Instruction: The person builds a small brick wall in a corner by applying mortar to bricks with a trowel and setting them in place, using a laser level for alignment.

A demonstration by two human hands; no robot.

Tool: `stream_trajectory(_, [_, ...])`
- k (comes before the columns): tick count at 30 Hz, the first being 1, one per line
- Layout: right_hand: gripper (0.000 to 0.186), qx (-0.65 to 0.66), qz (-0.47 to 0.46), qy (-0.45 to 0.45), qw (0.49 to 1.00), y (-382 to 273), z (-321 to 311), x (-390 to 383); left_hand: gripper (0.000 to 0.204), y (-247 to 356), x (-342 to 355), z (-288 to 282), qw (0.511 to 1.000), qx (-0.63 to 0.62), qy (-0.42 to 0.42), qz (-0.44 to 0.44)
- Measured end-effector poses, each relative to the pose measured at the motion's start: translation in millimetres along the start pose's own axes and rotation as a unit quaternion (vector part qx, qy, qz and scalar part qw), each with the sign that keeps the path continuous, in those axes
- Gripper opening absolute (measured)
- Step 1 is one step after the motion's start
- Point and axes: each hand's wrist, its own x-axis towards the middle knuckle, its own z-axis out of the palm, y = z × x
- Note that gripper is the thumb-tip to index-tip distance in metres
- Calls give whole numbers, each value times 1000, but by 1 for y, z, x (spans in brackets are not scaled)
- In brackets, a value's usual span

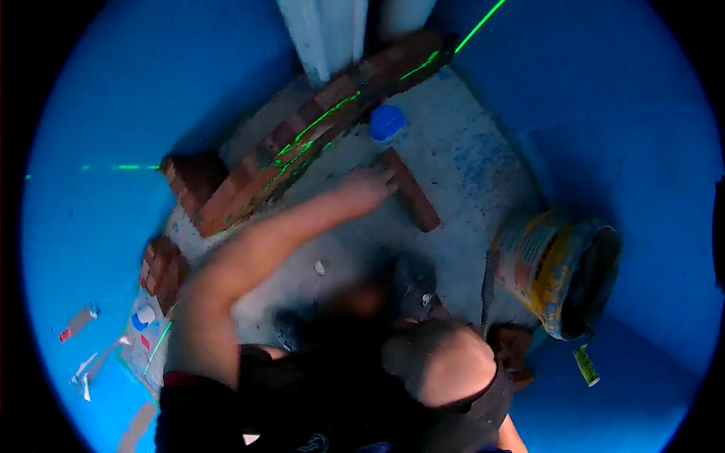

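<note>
Left hand [368,189] reaches the lone brick's [414,196] end (grip unclear); right hand unseen; brick handling seems underway; moving it calls for secure fingers.

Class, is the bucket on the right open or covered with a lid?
Open: the bucket shows a dark hollow inside its mouth and no lid over it. How full it is, I cannot tell.

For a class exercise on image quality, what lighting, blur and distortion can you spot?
Head view: the left hand at the loose brick looks blurred; head view: a green laser line breaks across the low brick wall; head view: the bucket has a dark interior; head view: black fisheye borders frame the scene.
</note>
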Motion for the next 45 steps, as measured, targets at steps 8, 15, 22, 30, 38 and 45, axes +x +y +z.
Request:
stream_trajectory(8, [31,-253,-34,-63,965,-9,-60,15,22,40,32,25,986,-157,-20,-58])
stream_trajectory(15, [46,-416,96,-80,901,25,-119,13,18,38,0,32,973,-213,-58,-61])
stream_trajectory(22, [69,-355,12,-27,935,76,-99,-17,17,40,9,1,969,-233,-30,-79])
stream_trajectory(30, [59,-514,5,51,856,175,-77,-54,18,36,4,-2,959,-263,-21,-102])
stream_trajectory(38, [36,-449,-31,88,889,167,-77,-51,21,55,7,12,961,-265,-44,-66])
stream_trajectory(45, [40,-365,-55,83,926,50,-84,-39,23,61,2,-10,962,-257,-57,-75])
